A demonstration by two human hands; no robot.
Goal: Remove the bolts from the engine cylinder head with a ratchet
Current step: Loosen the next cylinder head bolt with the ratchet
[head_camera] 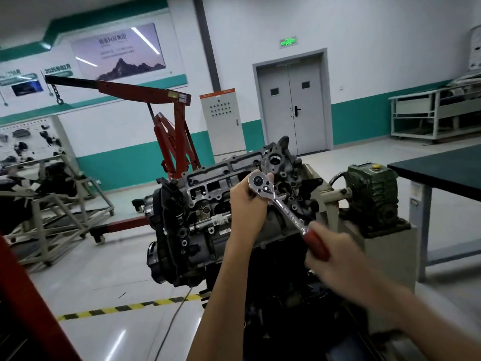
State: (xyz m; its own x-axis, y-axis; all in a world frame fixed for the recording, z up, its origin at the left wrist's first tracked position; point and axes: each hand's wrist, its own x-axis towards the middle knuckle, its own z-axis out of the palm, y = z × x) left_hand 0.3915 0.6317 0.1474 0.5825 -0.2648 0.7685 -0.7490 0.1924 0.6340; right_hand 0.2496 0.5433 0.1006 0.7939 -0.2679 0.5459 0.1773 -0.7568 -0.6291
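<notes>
The grey engine cylinder head [208, 183] sits on top of a dark engine held on a stand in the middle of the view. A chrome ratchet [283, 207] with a red handle lies over its right part, head pointing up and left. My left hand [247, 201] wraps around the ratchet's round head from below. My right hand [335, 256], blurred, grips the red handle at the lower right. The socket and any bolt under the ratchet head are hidden by my left hand. A chrome extension bar [208, 223] lies across the engine's side.
A red engine hoist [171, 121] stands behind the engine on the left. A green gearbox [372, 196] joins the stand on the right, beside a dark-topped table [442, 170]. A metal frame cart [54, 204] stands at far left. Yellow-black tape [125, 307] marks the floor.
</notes>
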